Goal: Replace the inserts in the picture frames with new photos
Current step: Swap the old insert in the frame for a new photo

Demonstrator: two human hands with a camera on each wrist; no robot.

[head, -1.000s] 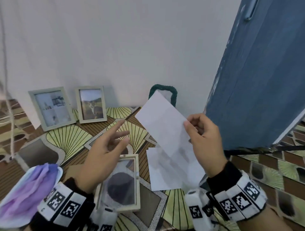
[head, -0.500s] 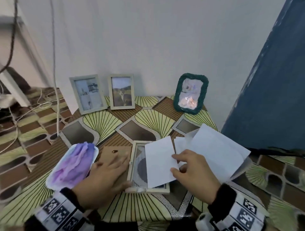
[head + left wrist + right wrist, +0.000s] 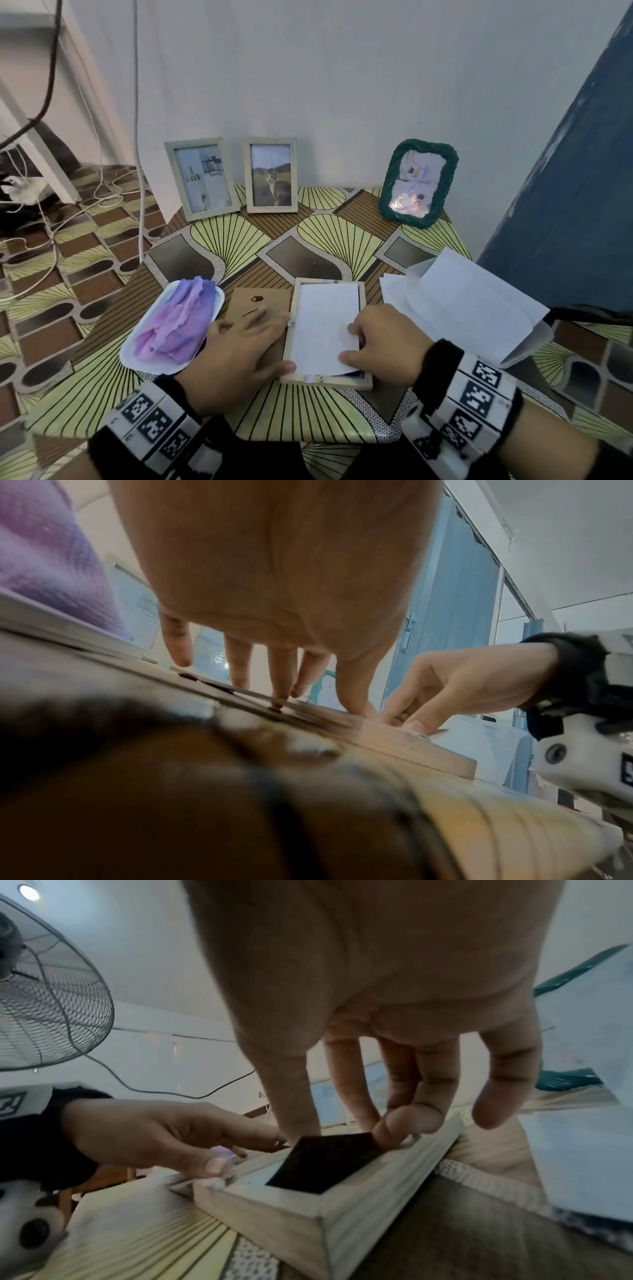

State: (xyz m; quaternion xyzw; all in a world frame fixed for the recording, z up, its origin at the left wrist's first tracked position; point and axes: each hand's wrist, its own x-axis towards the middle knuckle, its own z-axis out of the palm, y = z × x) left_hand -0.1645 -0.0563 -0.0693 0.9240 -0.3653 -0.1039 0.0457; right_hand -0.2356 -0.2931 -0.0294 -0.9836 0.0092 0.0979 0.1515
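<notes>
A pale wooden frame [image 3: 297, 378] lies face down on the patterned table [image 3: 239, 240]. A white photo sheet [image 3: 325, 318] lies back side up inside it. My right hand [image 3: 373, 342] holds the sheet's lower right corner with curled fingertips, thumb on the near edge. In the right wrist view the right hand [image 3: 359, 988] touches the frame [image 3: 308, 1213] beside a dark bare corner [image 3: 325, 1161]. My left hand [image 3: 253, 342] rests flat on the brown backing board [image 3: 250, 301], thumb against the frame's left rail. In the left wrist view the left hand's fingers [image 3: 281, 669] are straight.
Two pale frames [image 3: 202, 178] [image 3: 271, 174] and a green woven frame [image 3: 418, 183] stand against the wall. A white plate [image 3: 144, 359] with a purple cloth lies left of my hand. Loose white sheets [image 3: 462, 301] lie at right, a blue door [image 3: 565, 171] beyond.
My right hand brought the white sheet down from mid-air into the lying frame. My left hand dropped flat onto the backing board. The head view drew back.
</notes>
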